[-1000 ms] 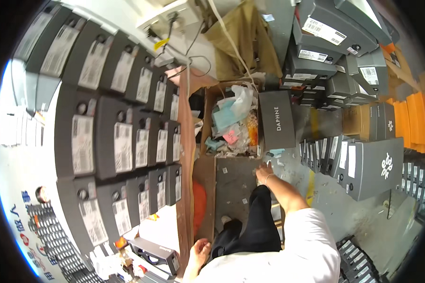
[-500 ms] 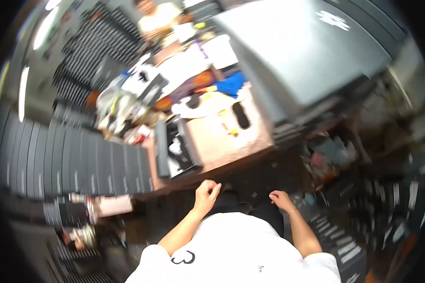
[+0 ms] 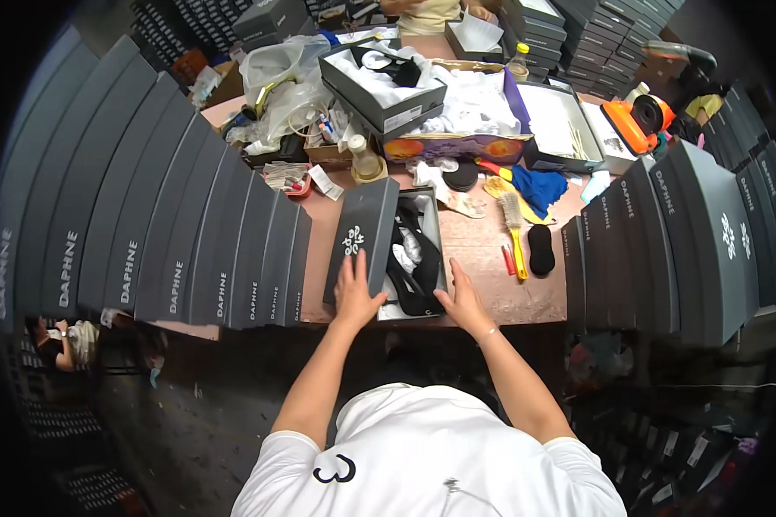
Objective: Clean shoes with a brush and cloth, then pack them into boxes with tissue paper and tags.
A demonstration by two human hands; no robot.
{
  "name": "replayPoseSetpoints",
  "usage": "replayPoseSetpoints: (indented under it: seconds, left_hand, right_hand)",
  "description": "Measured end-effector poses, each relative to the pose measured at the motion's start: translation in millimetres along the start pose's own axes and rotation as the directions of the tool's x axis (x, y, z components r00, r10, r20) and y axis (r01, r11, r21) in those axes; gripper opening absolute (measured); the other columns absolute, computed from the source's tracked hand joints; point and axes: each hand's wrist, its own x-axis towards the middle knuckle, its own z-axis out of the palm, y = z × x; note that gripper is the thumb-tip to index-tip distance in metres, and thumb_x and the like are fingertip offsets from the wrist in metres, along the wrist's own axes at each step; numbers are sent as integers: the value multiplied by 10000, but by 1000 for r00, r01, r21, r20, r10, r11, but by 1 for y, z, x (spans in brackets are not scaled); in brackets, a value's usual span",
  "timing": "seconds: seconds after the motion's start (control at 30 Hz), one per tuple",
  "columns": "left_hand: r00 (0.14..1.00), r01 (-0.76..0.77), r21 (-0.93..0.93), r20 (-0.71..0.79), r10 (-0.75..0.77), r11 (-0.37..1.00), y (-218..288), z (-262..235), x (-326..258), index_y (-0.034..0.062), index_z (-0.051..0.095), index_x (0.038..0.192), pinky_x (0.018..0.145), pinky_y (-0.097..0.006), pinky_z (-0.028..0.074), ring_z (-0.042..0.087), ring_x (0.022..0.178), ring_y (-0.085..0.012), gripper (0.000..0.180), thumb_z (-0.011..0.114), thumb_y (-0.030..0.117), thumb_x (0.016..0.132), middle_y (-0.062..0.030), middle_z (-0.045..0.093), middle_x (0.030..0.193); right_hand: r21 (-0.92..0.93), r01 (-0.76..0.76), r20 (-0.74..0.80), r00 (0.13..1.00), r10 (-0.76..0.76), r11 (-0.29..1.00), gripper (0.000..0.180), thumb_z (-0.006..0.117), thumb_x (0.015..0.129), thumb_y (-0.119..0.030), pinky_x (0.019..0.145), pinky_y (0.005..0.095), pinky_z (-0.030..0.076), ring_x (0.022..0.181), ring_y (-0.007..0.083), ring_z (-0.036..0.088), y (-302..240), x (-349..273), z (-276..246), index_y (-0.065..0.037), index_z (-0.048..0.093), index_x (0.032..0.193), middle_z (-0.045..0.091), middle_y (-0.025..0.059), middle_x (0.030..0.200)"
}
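A grey shoebox (image 3: 441, 226) sits at the table's near edge with its white inside showing. Black shoes (image 3: 424, 258) lie in it, with crumpled white paper (image 3: 410, 248) between them. Its dark grey lid (image 3: 359, 220) rests along the box's left side. My left hand (image 3: 355, 295) is open, fingers over the lower part of the lid; whether they press on it I cannot tell. My right hand (image 3: 464, 303) is open at the box's near right corner, thumb close to the wall. Neither hand grips anything.
Rows of upright grey shoeboxes (image 3: 159, 215) line the left, more boxes (image 3: 690, 233) the right. Right of the open box lie a yellow-handled brush (image 3: 515, 228) and a black oval pad (image 3: 541, 250). Behind stand another open shoebox (image 3: 384, 108) and a patterned carton (image 3: 457, 148). A person (image 3: 427, 15) sits beyond.
The view has swung right to face the table squarely. Both my hands, earlier loosely curled near my body, have reached forward to the shoebox and opened.
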Motion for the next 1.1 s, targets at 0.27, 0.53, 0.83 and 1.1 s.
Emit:
replayPoseSetpoints:
  seconds: [0.27, 0.53, 0.83, 1.1]
  left_hand:
    - [992, 28, -265, -114, -60, 964, -71, -78, -4, 7, 410, 1357, 1042, -478, 355, 374, 1276, -452, 578, 569, 28, 802, -261, 404, 1368]
    - [987, -159, -296, -46, 153, 942, 16, -47, -4, 28, 584, 1187, 1045, -471, 342, 467, 1233, -340, 391, 655, 136, 818, -181, 522, 1280]
    - [924, -146, -462, -380, -46, 875, 14, -94, 33, -29, 612, 1119, 950, -376, 446, 586, 1099, -341, 263, 557, 135, 921, -204, 615, 1149]
    - [339, 796, -496, 840, 424, 346, 11, -47, 140, 89, 485, 1334, 1008, -343, 415, 536, 1171, -201, 659, 309, 604, 962, -81, 561, 1280]
  right_hand:
    - [-45, -4, -53, 999, 2, 999, 612, 652, 851, -163, 1009, 479, 371, 1089, 421, 538, -20, 35, 4, 43, 375, 1356, 521, 292, 1194]
    - [-668, 305, 348, 934, -77, 678, 378, 478, 852, -113, 1002, 578, 322, 851, 300, 641, -22, 152, 35, -28, 533, 1216, 659, 157, 808]
    - [89, 139, 428, 889, -164, 986, 324, 526, 893, -67, 852, 336, 471, 943, 317, 631, -30, 176, -70, 25, 565, 1202, 647, 230, 1027]
    - [219, 433, 770, 473, -427, 874, 232, 601, 855, -119, 756, 390, 503, 813, 346, 639, -129, 174, -53, -69, 652, 1075, 676, 154, 922]
